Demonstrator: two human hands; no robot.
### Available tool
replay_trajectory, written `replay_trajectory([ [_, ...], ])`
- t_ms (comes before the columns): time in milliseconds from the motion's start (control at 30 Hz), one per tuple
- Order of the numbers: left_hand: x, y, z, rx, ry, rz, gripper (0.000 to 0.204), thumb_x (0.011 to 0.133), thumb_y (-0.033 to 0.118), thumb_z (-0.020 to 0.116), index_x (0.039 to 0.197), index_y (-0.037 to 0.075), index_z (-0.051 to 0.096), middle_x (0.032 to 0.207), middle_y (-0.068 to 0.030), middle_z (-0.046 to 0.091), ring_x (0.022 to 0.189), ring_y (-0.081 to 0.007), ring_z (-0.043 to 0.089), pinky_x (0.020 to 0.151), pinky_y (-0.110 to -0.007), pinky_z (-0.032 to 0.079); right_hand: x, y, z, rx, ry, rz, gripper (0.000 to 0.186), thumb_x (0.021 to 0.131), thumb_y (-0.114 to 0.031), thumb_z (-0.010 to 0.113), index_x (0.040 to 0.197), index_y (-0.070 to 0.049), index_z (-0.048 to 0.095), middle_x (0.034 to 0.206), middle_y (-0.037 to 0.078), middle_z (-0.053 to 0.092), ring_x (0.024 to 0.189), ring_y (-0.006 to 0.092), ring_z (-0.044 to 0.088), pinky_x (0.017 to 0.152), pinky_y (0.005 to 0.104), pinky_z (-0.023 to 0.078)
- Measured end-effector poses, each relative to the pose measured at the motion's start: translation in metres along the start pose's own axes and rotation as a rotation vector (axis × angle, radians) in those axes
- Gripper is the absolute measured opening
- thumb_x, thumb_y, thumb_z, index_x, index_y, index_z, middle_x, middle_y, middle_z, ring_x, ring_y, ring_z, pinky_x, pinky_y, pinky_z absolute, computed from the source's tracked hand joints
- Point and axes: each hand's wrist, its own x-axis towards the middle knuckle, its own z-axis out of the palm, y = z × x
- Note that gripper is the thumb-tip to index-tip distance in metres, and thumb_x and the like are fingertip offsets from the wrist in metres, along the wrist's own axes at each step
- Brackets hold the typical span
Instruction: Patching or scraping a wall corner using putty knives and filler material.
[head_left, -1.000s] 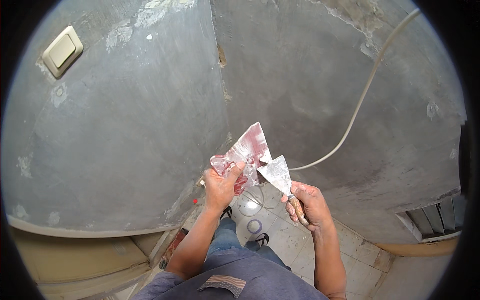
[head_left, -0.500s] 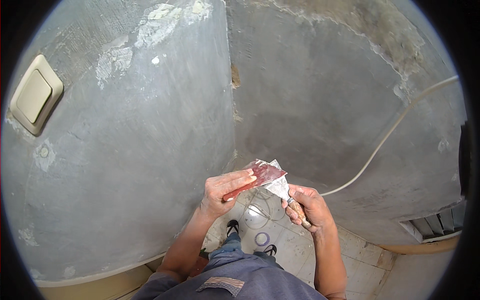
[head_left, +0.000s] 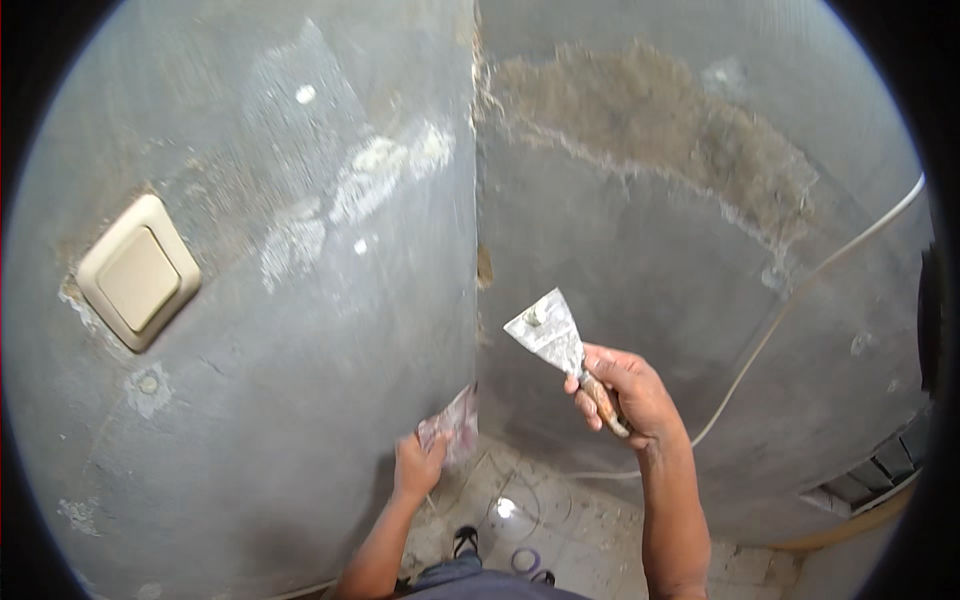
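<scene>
My right hand (head_left: 625,395) grips the handle of a metal putty knife (head_left: 548,338), its broad blade raised in front of the wall corner and carrying a small pale lump of filler. Lower down on the left, my left hand (head_left: 417,465) holds a flat, smeared reddish scraper plate (head_left: 454,428), partly blurred, beside the left wall. Both tools are apart from each other. The grey plastered left wall (head_left: 230,400) and right wall (head_left: 610,250) meet in a rough vertical joint behind the hands, with pale patches and a crumbled brown strip.
A cream light switch (head_left: 138,273) sits on the left wall. A white cable (head_left: 760,338) hangs along the right wall toward the floor. A vent (head_left: 875,465) is low at the right. The tiled floor (head_left: 600,525) holds a purple-rimmed round object (head_left: 525,560) near my feet.
The view has tilted up toward the wall. The putty knife has parted from the reddish plate and risen, while my left hand has moved lower in the frame with the plate.
</scene>
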Motion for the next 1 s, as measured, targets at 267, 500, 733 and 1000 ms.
replay_trajectory([
  [267,-0.007,-0.015,0.001,-0.224,-0.049,-0.361,0.024,0.082,0.021,0.071,0.078,-0.001,0.064,0.061,-0.0054,0.062,0.053,-0.0102,0.059,0.052,-0.032,0.047,0.100,-0.129,0.041,-0.489,0.054,-0.241,0.034,0.096,-0.015,0.050,0.124,0.003,0.054,0.085,0.004,0.067,0.058,0.0072,0.054,0.043,0.0208,0.046],
  [500,0.000,-0.048,0.017,-0.187,-0.069,-0.360,0.014,0.083,0.013,0.071,0.081,0.002,0.064,0.070,0.0007,0.062,0.061,-0.0073,0.056,0.057,-0.028,0.046,0.165,-0.165,0.059,-0.620,0.112,-0.214,0.035,0.096,-0.015,0.053,0.126,0.003,0.049,0.088,0.008,0.065,0.058,0.0092,0.053,0.045,0.0224,0.045],
  [733,0.008,-0.055,0.016,-0.314,-0.021,-0.455,0.017,0.081,0.014,0.073,0.084,-0.001,0.067,0.069,-0.0036,0.065,0.060,-0.0101,0.058,0.058,-0.030,0.047,0.184,-0.162,0.075,-0.701,0.139,-0.198,0.039,0.095,-0.014,0.055,0.129,0.003,0.047,0.089,0.011,0.064,0.059,0.0101,0.054,0.048,0.0243,0.046],
  [1000,0.036,-0.005,0.002,-0.663,0.045,-0.542,0.015,0.084,0.010,0.070,0.096,0.001,0.066,0.083,-0.0038,0.065,0.065,-0.0108,0.060,0.055,-0.028,0.051,0.151,-0.140,0.075,-0.770,0.152,-0.183,0.043,0.096,-0.017,0.053,0.133,0.005,0.046,0.090,0.008,0.065,0.063,0.0108,0.055,0.056,0.0270,0.049],
])
